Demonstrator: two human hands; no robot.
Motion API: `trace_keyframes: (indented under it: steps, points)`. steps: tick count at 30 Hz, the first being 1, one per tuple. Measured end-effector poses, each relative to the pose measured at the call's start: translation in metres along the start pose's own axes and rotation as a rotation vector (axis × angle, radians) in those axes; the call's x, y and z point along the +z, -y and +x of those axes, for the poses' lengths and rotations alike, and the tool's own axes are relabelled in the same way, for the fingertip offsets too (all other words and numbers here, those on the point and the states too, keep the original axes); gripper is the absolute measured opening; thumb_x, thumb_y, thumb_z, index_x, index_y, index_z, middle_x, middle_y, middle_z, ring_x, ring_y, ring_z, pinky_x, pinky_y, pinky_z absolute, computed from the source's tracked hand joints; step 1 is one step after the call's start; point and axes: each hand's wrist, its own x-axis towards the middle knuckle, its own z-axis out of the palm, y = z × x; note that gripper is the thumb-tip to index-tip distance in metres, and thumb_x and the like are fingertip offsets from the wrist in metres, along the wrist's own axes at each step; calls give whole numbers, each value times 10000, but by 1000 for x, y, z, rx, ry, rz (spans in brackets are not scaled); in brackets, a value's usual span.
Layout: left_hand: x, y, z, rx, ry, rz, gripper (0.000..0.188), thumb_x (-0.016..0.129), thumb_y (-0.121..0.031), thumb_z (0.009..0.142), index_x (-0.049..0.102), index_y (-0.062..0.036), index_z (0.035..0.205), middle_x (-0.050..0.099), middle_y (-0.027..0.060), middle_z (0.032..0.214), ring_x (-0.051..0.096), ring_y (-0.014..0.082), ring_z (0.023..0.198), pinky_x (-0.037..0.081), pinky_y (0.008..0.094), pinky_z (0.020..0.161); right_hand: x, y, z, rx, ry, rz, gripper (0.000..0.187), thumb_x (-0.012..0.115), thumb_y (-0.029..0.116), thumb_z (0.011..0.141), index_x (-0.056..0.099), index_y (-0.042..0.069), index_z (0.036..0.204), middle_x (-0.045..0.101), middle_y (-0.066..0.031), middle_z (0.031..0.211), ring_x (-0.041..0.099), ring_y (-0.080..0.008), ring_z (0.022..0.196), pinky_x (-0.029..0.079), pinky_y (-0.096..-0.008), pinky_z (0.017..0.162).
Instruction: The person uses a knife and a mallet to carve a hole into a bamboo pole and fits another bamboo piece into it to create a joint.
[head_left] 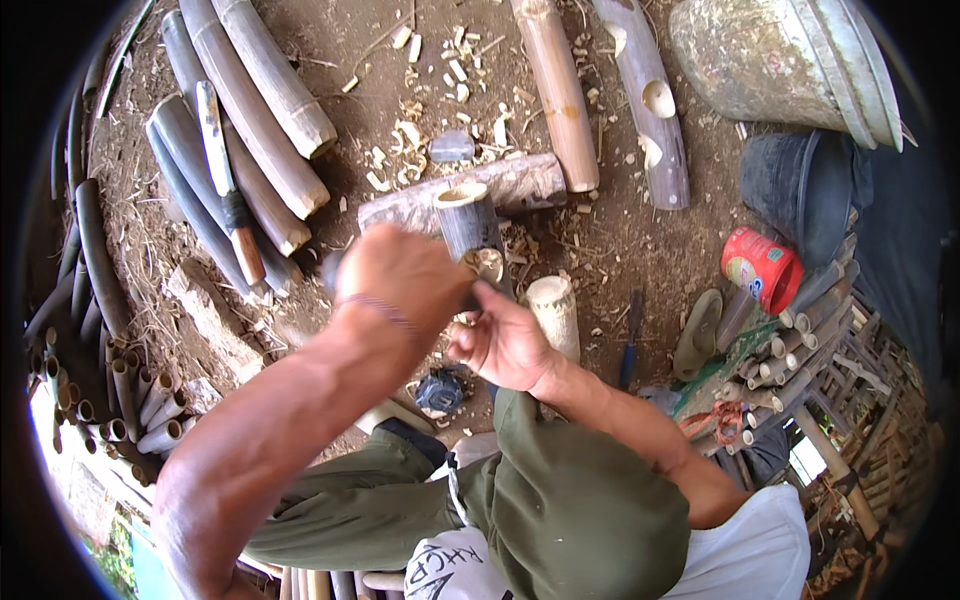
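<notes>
A bamboo tube [468, 222] leans over a rough log [400, 207], its open end away from me and a notch cut in its upper side. Above its near part my left hand [405, 280] is closed in a fist, somewhat blurred. A dark end sticks out on the left of that fist; what it belongs to I cannot make out. Close beside it, at the tube's notch, my right hand [510, 340] has its fingers curled, with a dark part of something at its thumb. The hands hide most of what they hold.
Several bamboo poles [265, 110] and a large knife [218, 150] lie at left. A pale bamboo block [553, 310] stands right of my hands, near a blue-handled tool [629, 350]. A notched pole [650, 100], metal basin [785, 65], black bucket [790, 185] and red container [765, 270] are farther right.
</notes>
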Motion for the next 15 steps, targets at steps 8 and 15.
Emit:
trace_keyframes:
  steps: [8,15]
  points:
    - [132,-29,-19,-122,29,-725,239,646,-176,782,547,-97,984,684,161,814,697,349,780,559,482,734,2,7,-26,125,-391,-732,286,604,229,968,589,44,1186,632,-46,857,627,-141,635,537,-308,609]
    - [160,-136,17,-401,-177,-1274,355,672,-218,824,538,-36,1098,691,291,934,712,385,790,567,485,795,-13,28,-32,-125,-566,-1691,396,580,407,941,671,40,1057,674,-80,757,639,-214,660,515,-373,648]
